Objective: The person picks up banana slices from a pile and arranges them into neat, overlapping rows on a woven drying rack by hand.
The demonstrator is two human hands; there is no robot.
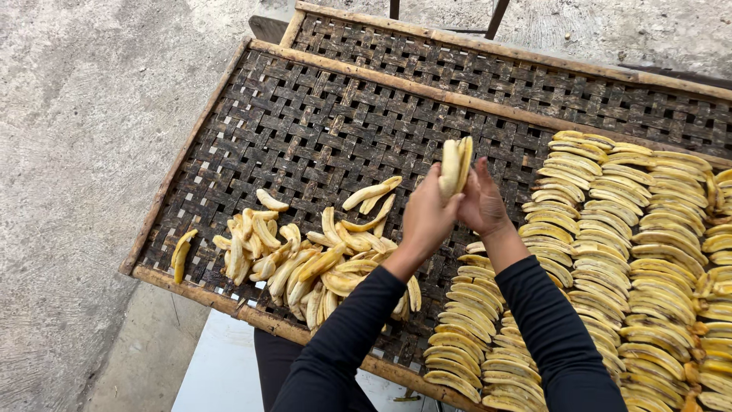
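Splitting a peeled banana (456, 164) between your left hand (427, 217) and right hand (482, 202), both closed on it above the woven tray (305, 114); next, lay halves beside the neat rows (610, 229).

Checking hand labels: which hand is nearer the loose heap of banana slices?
Left. The left hand is just right of and above the loose heap; the right hand is farther right. Both hold a few banana slices.
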